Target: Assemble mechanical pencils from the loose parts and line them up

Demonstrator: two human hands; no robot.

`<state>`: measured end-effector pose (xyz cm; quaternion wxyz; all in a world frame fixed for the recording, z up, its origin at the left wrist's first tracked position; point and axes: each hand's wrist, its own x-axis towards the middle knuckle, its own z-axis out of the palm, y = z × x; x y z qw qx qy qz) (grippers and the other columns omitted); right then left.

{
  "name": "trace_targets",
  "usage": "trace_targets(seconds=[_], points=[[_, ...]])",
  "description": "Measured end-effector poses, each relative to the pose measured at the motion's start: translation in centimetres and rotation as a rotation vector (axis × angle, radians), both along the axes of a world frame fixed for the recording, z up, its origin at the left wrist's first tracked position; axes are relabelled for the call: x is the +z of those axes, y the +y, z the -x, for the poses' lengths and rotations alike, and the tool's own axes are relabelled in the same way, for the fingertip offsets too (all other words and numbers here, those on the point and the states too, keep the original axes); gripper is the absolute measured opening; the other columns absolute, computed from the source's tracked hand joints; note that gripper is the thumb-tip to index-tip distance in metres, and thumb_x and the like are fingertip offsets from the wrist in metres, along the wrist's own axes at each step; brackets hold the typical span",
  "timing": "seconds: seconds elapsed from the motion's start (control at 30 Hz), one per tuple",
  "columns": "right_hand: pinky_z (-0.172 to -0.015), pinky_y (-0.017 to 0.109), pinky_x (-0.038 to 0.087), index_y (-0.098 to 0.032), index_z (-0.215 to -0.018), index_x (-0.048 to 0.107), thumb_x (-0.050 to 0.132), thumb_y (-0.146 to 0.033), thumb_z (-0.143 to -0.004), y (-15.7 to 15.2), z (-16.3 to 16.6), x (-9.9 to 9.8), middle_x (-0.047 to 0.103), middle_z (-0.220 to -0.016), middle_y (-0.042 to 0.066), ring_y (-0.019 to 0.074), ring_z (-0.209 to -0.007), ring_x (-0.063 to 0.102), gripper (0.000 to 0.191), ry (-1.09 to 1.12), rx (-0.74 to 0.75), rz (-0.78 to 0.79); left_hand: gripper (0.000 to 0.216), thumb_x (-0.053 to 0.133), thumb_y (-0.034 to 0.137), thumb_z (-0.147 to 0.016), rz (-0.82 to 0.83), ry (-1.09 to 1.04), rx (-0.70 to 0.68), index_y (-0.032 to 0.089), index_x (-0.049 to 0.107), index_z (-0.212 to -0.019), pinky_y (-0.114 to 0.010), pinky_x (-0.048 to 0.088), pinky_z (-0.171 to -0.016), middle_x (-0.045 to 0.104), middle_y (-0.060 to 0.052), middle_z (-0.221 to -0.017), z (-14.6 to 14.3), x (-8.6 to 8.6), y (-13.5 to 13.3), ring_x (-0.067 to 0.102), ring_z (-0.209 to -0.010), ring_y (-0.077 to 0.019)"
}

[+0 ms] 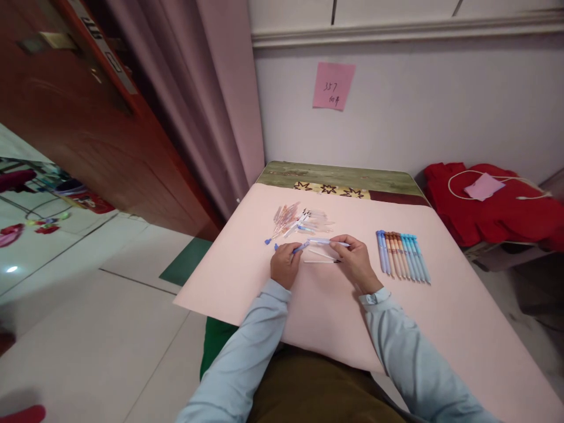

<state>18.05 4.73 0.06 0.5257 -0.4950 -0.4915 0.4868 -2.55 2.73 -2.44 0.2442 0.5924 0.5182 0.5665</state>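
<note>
My left hand (285,264) is closed around the blue end of a pen (318,241) held over the pink sheet (326,305). My right hand (355,258) pinches the other, pale end of the same pen. Just under the hands lie two thin white refill tubes (321,257). A loose pile of pen parts (297,222) sits a little beyond the hands. To the right of my right hand, a neat row of several finished pens (402,256), blue and orange, lies side by side.
The pink sheet covers a table with a green far edge (337,174) against a white wall bearing a pink note (333,86). Red cloth (489,205) with a white cord lies at the right. A curtain (215,94) and a wooden door (88,117) stand at the left.
</note>
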Motion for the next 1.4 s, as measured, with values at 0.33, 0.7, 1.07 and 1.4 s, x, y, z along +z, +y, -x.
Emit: trace_targets(seconds=[0.33, 0.7, 1.07, 1.4], points=[[-0.050, 0.023, 0.033, -0.015, -0.082, 0.071, 0.078, -0.042, -0.068, 0.1, -0.6, 0.1, 0.059, -0.062, -0.002, 0.0095, -0.054, 0.043, 0.032, -0.061, 0.091, -0.002, 0.013, 0.075, 0.029, -0.072, 0.099, -0.128, -0.062, 0.025, 0.078, -0.085, -0.034, 0.049, -0.083, 0.074, -0.006, -0.088, 0.1, 0.5, 0.1, 0.065, -0.085, -0.0221], [-0.064, 0.028, 0.047, -0.016, -0.087, 0.071, 0.078, -0.044, -0.070, -0.7, 1.1, 0.1, 0.070, -0.080, 0.005, 0.0164, -0.070, 0.060, 0.034, -0.089, 0.194, -0.058, 0.029, 0.081, 0.033, -0.064, 0.306, -0.731, -0.123, 0.016, 0.073, -0.086, -0.024, 0.047, -0.061, 0.063, 0.001, -0.061, 0.5, 0.8, 0.4, 0.058, -0.059, -0.0106], [-0.053, 0.024, 0.040, -0.018, -0.086, 0.063, 0.076, -0.042, -0.071, -0.7, 1.6, 0.0, 0.063, -0.076, 0.001, 0.0112, -0.058, 0.048, 0.032, -0.123, -0.007, -0.112, 0.030, 0.081, 0.025, -0.071, 0.383, -1.264, -0.250, 0.017, 0.066, -0.096, -0.022, 0.050, -0.073, 0.062, 0.002, -0.072, -3.1, 0.5, 0.9, 0.060, -0.068, -0.0068], [-0.063, 0.027, 0.047, -0.018, -0.088, 0.066, 0.073, -0.042, -0.076, -1.1, 1.8, 0.2, 0.068, -0.083, 0.004, 0.0162, -0.069, 0.058, 0.027, -0.210, -0.043, -0.215, 0.033, 0.082, 0.036, -0.071, 0.350, -1.155, -0.201, 0.016, 0.065, -0.091, -0.025, 0.052, -0.075, 0.069, 0.000, -0.080, -3.4, 0.5, 0.8, 0.064, -0.071, -0.0087]])
